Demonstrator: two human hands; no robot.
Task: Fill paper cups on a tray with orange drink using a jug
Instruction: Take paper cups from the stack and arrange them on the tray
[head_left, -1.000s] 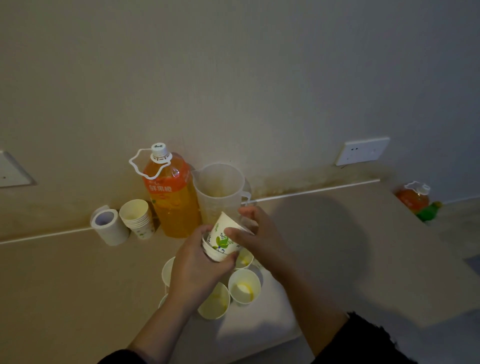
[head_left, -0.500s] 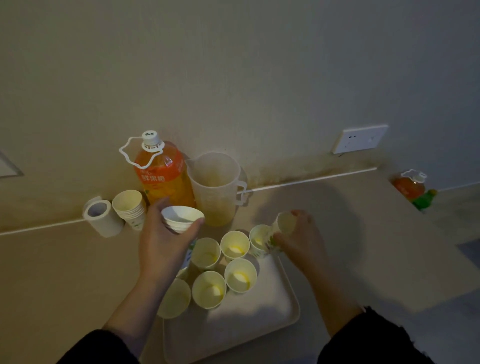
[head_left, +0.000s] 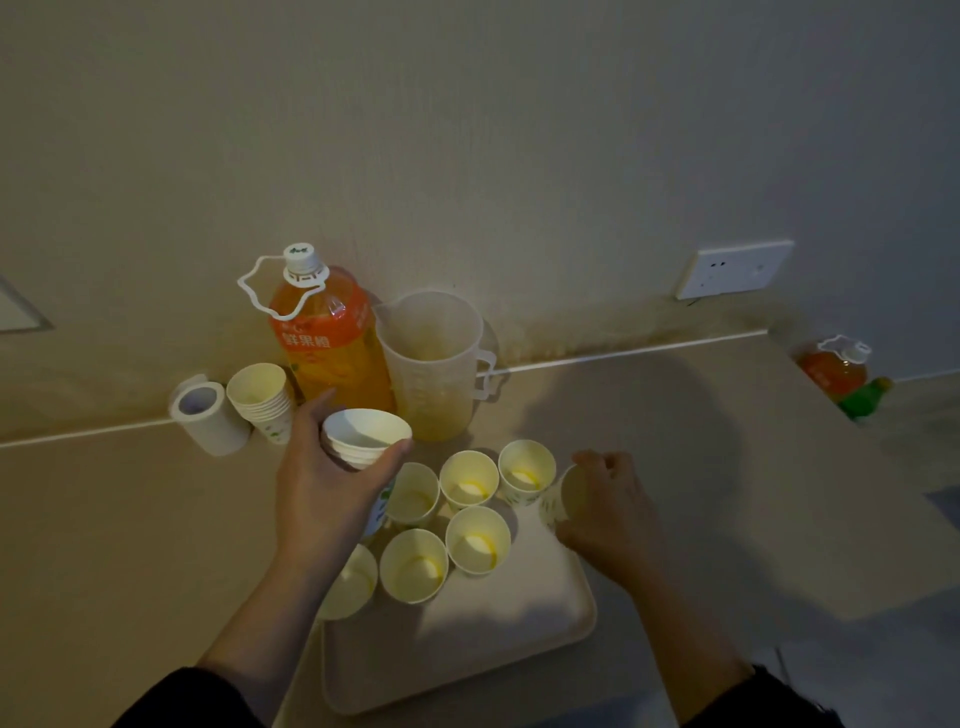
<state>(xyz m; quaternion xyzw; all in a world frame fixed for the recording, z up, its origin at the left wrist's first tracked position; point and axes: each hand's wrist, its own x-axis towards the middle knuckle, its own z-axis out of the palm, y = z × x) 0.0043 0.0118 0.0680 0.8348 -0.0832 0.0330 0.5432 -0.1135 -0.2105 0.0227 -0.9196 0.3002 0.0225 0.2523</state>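
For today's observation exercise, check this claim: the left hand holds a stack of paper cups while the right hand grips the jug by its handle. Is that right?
Not quite. The left hand does hold a stack of paper cups, but the right hand grips a single paper cup at the tray edge. The jug stands untouched beside the bottle. The head view shows it.
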